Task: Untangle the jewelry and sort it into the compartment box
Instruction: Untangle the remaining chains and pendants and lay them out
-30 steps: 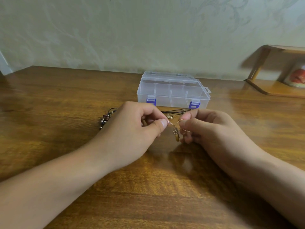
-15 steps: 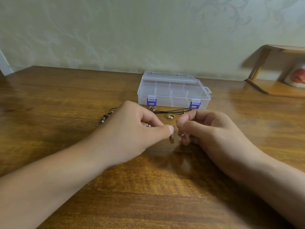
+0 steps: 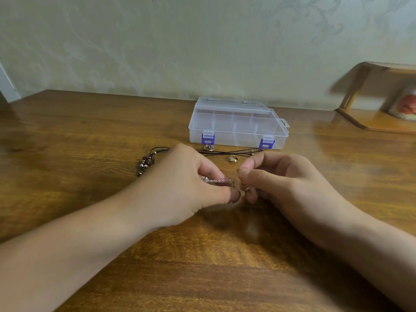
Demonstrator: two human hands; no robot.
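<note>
Since the earlier frame you're bringing your hands closer together, w/ the left thumb now nearly touching the right fingers. Progress, judging by the scene: barely started. The table (image 3: 67, 140) is carrying everything, and the compartment box (image 3: 236, 129) is sitting at the far side w/ lid down and both blue latches looking closed, so nothing sorted yet. Your left hand (image 3: 186, 183) is pinching a pale link chain (image 3: 217, 180); your right hand (image 3: 281, 176) is pinching a thin gold piece (image 3: 243, 185) tangled w/ it. The black cord necklace (image 3: 227, 152) w/ brown beads (image 3: 145, 163) is lying btwn hands and box, two rings (image 3: 233, 158) beside it. Box needs opening first.
</note>
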